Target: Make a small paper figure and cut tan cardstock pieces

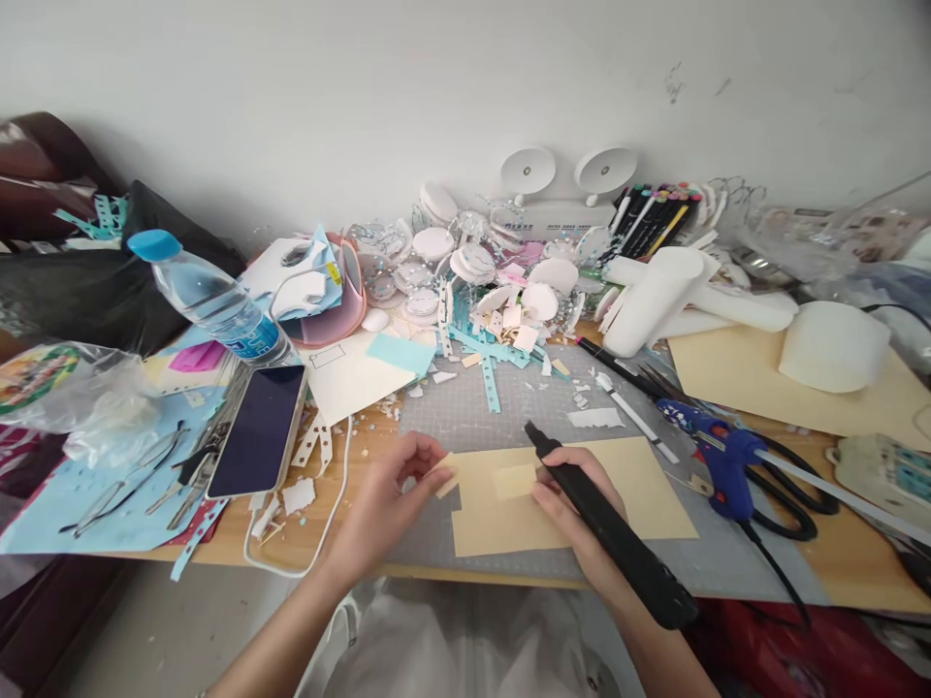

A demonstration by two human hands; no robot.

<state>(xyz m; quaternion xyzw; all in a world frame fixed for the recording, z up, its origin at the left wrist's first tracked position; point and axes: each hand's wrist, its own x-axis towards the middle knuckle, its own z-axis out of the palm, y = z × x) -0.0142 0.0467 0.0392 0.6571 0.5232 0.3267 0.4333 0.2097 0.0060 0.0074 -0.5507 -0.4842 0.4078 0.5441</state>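
Observation:
My left hand (pixel 399 490) pinches a small strip of cream paper (pixel 447 477) between thumb and fingertips, at the left edge of a larger cream sheet (pixel 582 528). In my right hand (pixel 582 499) lies a long, thick, black pen-shaped tool (pixel 615 545); its narrow tip points up and away from me, and its exact kind is not clear. The right fingertips also touch a small cream paper rectangle (pixel 515 482) lying over the sheet. Beneath the sheet is a grey cutting mat (pixel 429 424).
Left stand a water bottle (pixel 218 301) and a phone (pixel 258 431), with a white cable (pixel 341 509) curving below. Right lie a blue glue gun (pixel 727 456), black-handled scissors (pixel 789 499) and white rolls (pixel 651 301). Paper scraps and white discs (pixel 472 262) crowd the back.

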